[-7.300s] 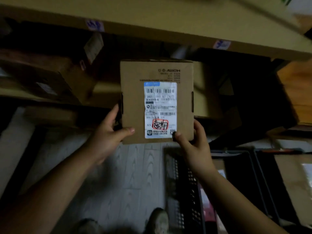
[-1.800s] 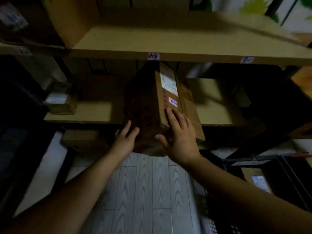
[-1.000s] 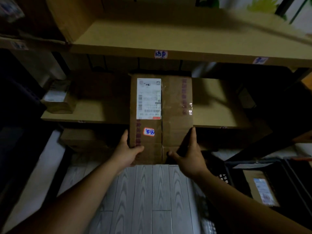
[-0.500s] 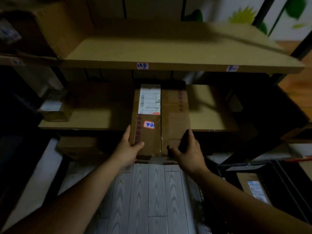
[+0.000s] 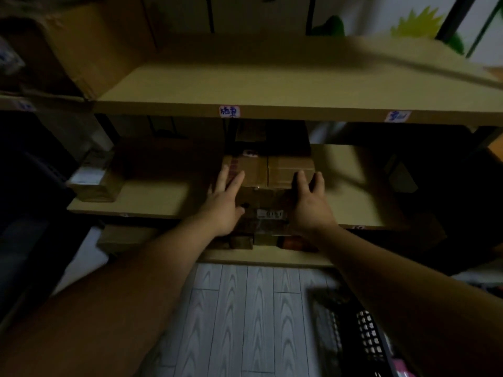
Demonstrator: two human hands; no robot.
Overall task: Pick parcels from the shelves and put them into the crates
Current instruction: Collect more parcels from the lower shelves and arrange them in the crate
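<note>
The upper shelf edge (image 5: 299,113) is carrying a white tag (image 5: 229,111) with two blue handwritten characters, too blurred to read surely. Further right, a second tag (image 5: 396,115) is showing blue writing, also unreadable. The parcel (image 5: 261,172) is bearing a white strip (image 5: 269,214) with illegible dark marks.

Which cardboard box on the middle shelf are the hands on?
The taped box centred on the middle shelf: left hand and right hand both rest on it. The smaller white-labelled box at the left end sits untouched.
</note>
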